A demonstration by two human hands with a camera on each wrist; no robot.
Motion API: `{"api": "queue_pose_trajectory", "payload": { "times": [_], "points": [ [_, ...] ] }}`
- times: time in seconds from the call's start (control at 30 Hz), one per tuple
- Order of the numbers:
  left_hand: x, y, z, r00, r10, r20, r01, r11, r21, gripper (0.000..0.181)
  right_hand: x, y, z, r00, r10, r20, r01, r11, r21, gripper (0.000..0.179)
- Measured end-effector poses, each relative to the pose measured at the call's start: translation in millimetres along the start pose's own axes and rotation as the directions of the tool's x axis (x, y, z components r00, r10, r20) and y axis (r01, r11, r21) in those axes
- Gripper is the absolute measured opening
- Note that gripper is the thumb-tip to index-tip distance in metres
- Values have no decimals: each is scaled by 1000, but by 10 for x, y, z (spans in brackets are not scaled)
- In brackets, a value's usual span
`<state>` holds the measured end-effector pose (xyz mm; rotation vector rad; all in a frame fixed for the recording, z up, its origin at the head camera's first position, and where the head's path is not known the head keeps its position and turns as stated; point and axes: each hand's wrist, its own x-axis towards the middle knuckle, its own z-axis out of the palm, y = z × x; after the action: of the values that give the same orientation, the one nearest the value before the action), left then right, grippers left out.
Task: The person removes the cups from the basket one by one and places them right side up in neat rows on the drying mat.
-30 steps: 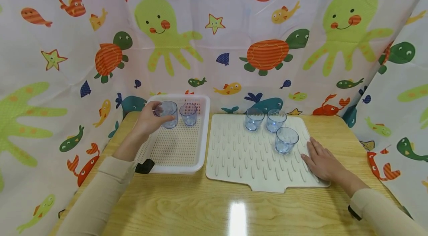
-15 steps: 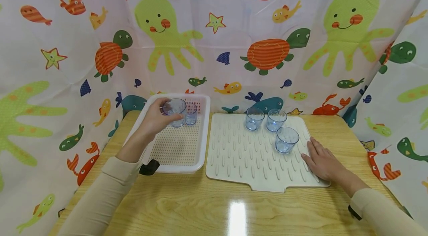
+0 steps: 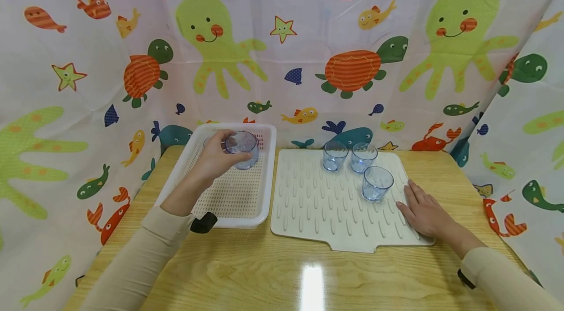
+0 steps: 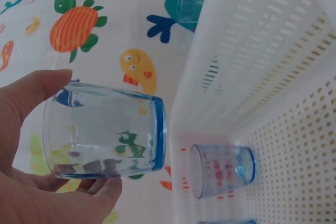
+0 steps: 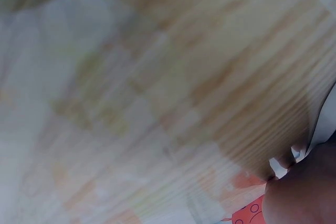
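A clear bluish glass (image 3: 241,147) is gripped between the thumb and fingers of my left hand (image 3: 213,156), held up over the white basket (image 3: 265,203). In the left wrist view the held glass (image 4: 105,132) is apart from the basket wall. Inside the basket stands another glass (image 4: 223,170), and the edge of one more glass (image 4: 228,222) shows at the bottom of that view. My right hand (image 3: 422,209) rests on the right edge of the pale ridged drying mat (image 3: 304,203). Three glasses, a left one (image 3: 335,156), a middle one (image 3: 364,157) and a nearer one (image 3: 377,184), stand on the mat.
The basket and the mat lie side by side on a wooden table (image 3: 246,272). A curtain (image 3: 299,12) printed with sea animals hangs behind and at both sides. The right wrist view is mostly blurred table and curtain.
My left hand has moved right across the basket with the glass, which now overlaps the basket glass that was visible beside it. My right hand has stayed on the mat.
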<state>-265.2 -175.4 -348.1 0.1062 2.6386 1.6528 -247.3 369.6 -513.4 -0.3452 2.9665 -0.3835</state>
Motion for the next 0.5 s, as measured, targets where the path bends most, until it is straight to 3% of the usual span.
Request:
{"api": "queue_pose_trajectory", "payload": {
  "times": [0.5],
  "points": [
    [10,211,306,997,44,64,-45,999,7,87,11,14,6,1000,6,-1,-6,1000,0,86]
  ]
}}
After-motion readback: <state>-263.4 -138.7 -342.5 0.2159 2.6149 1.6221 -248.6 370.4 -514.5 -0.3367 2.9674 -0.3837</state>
